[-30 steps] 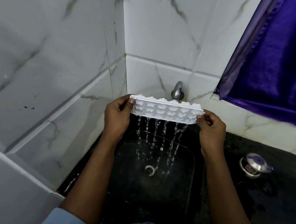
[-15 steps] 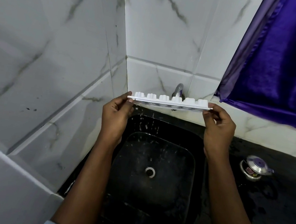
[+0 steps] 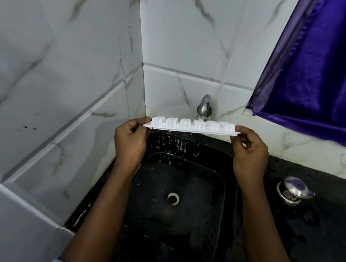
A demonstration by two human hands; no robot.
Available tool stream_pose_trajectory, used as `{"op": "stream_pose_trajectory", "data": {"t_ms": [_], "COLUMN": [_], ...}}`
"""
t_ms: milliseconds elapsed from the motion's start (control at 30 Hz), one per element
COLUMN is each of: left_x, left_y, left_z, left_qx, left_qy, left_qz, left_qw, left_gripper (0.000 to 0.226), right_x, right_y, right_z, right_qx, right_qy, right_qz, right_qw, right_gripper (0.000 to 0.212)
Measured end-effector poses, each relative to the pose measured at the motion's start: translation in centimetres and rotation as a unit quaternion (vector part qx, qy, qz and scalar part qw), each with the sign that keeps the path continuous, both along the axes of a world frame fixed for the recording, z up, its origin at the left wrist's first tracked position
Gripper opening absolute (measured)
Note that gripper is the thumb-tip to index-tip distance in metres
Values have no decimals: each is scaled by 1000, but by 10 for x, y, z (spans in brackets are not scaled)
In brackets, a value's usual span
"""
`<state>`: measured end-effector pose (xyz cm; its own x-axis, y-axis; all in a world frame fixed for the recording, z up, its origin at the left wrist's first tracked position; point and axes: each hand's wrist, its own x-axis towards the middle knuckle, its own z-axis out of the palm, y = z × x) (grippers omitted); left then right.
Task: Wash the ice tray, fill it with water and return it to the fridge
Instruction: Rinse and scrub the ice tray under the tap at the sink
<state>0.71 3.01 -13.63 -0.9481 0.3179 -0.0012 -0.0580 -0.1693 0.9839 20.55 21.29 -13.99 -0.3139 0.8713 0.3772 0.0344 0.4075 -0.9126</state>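
A white plastic ice tray (image 3: 193, 126) hangs upside down over the black sink (image 3: 205, 225), its cup bottoms pointing up. My left hand (image 3: 131, 141) pinches the tray's left end and my right hand (image 3: 249, 155) pinches its right end. A few drops fall from the tray into the basin. Just behind the tray stands the metal tap (image 3: 203, 106), coming out of the tiled wall; no stream shows from it.
White marble-look tiles (image 3: 64, 69) close the left side and the back. A purple curtain (image 3: 334, 65) hangs at the upper right. On the wet black counter (image 3: 321, 231) to the right of the sink sits a small steel lidded pot (image 3: 294, 190).
The tray was tilted and pouring streams of water into the sink. It has turned fully upside down and level, and only drops fall from it.
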Motion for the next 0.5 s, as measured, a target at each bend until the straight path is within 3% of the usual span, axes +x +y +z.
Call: {"op": "stream_pose_trajectory", "data": {"t_ms": [367,500], "left_x": [-3,1], "left_y": [-4,-6], "left_z": [4,7], "left_qx": [19,75], "left_qy": [-61,-121], "left_qz": [-28,-18], "left_qw": [998,990], "left_gripper": [22,16], "right_x": [-3,-6], "right_y": [-5,-7], "right_z": [-3,-4], "right_qx": [15,-104], "right_qy": [-14,70], "right_qz": [19,46], "right_qw": [1000,991], "right_gripper": [28,30]}}
